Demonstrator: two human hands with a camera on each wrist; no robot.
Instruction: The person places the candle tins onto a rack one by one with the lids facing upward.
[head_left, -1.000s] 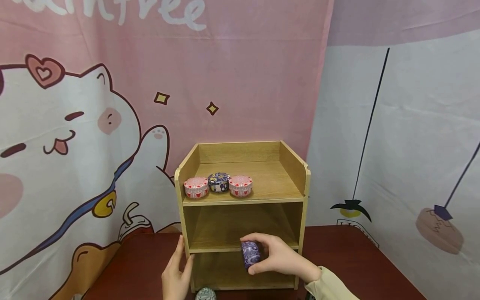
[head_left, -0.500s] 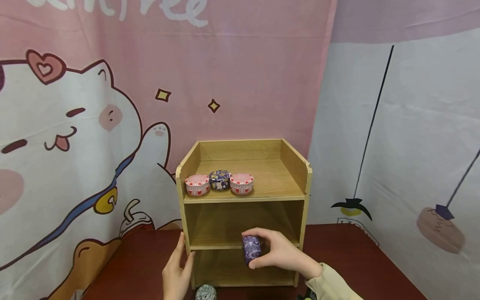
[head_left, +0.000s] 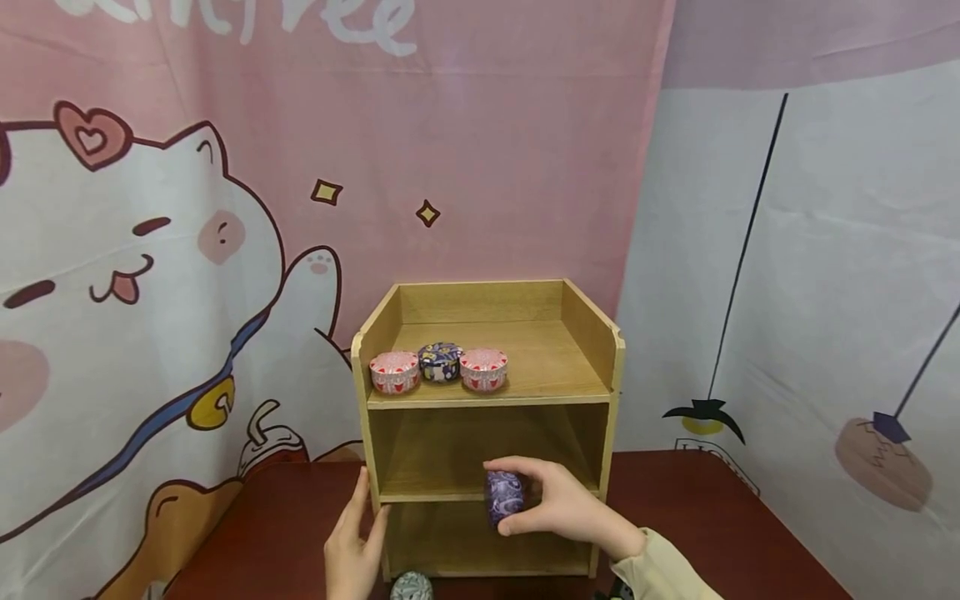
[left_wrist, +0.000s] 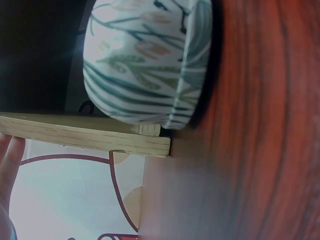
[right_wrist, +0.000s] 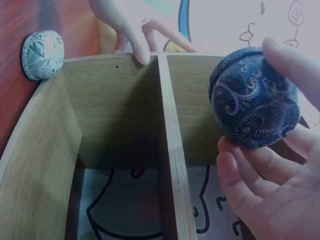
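My right hand holds a round tin with a purple paisley pattern between thumb and fingers. The tin is tipped on its side before the shelf's middle board; the right wrist view shows its patterned round face. At the left side of the wooden shelf, my left hand has its thumb at the panel's front edge and fingers along the outside. A white tin with green leaves stands on the table by the shelf's lower left corner, below that hand.
On the top board, a pink tin, a dark blue patterned tin and another pink tin sit in a row at the left. The shelf stands on a reddish-brown table. A printed cloth hangs behind.
The right hand and the purple tin have risen very slightly against the shelf. The left hand stays at the side panel. The whole head view has shifted a little.
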